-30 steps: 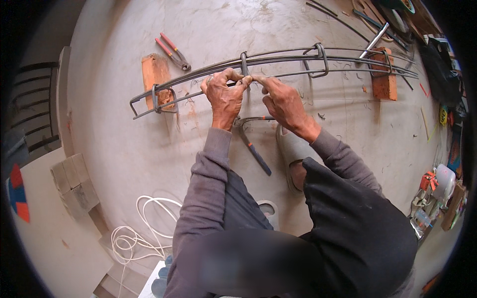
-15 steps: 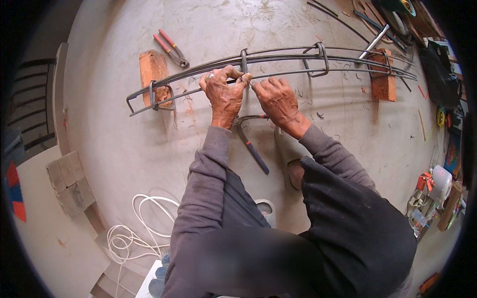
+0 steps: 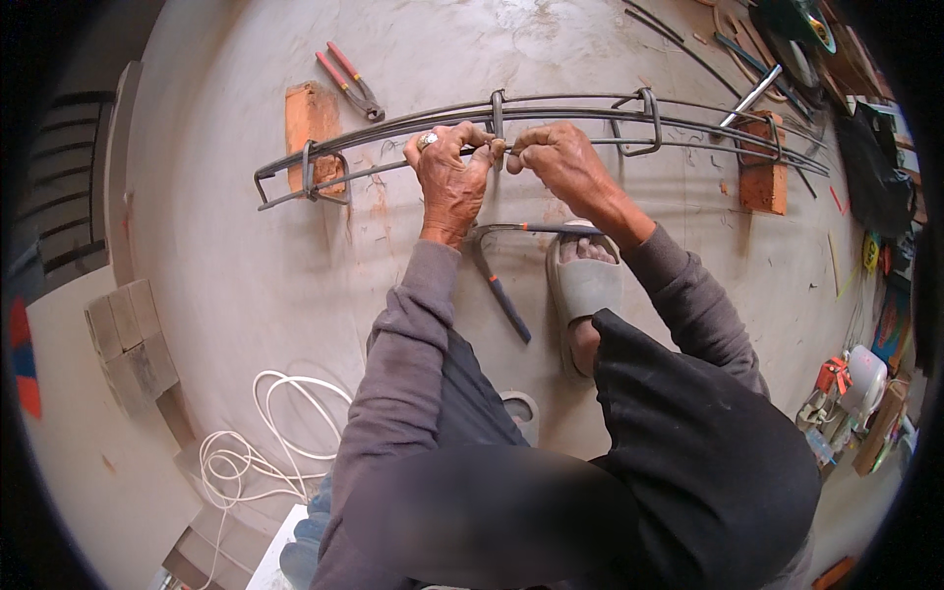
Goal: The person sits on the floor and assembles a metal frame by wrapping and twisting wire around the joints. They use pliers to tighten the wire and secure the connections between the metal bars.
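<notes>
At the middle stirrup [image 3: 498, 116], with the rebar cage [image 3: 374, 140] stretching to either side, our right hand [image 3: 570, 172] has risen beside our left hand [image 3: 452, 192], both sets of fingertips pressed together on something too small to tell, now working one crossing.

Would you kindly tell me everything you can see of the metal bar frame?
The frame looks like dark grey steel: long bars with four squarish loops around them. It lies crosswise, propped near its ends on orange bricks. The left hand touches it beside the second loop from the left; the right hand is close by, contact unclear.
</notes>
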